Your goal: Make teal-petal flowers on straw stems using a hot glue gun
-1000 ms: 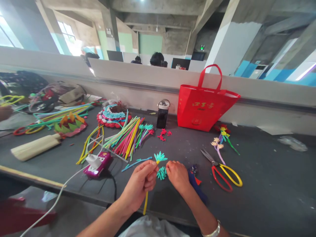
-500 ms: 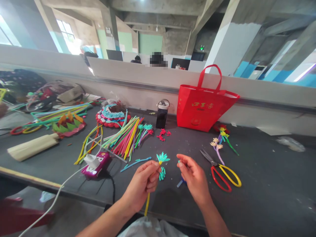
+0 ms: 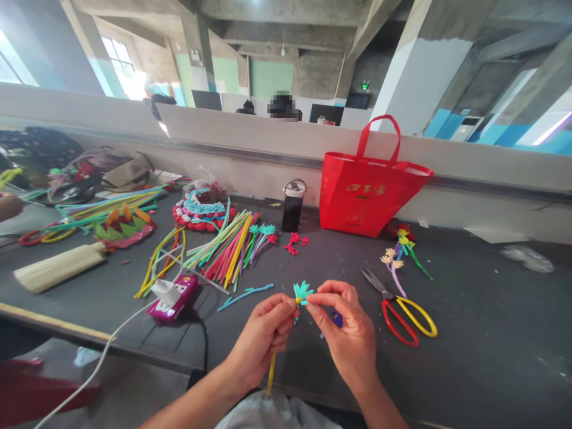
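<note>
My left hand pinches a pipe-cleaner flower just under its turquoise petals, and its yellow stem hangs down below the fist. My right hand is closed at the flower's right side, thumb and forefinger pinching a small turquoise petal piece against the yellow centre. Loose turquoise pieces on the table are mostly hidden behind the hands. A dark blue object, partly covered by my right fingers, lies behind them. Scissors with one red and one yellow handle rest to the right.
Coloured pipe cleaners lie in a pile at centre left, near a purple power strip. Behind stand a dark bottle and a red bag. Finished flowers lie beyond the scissors. Another person's hand shows at far left.
My right hand has moved left to the flower, bringing the small turquoise piece against it. The flower in my left hand has shifted slightly right and down.
</note>
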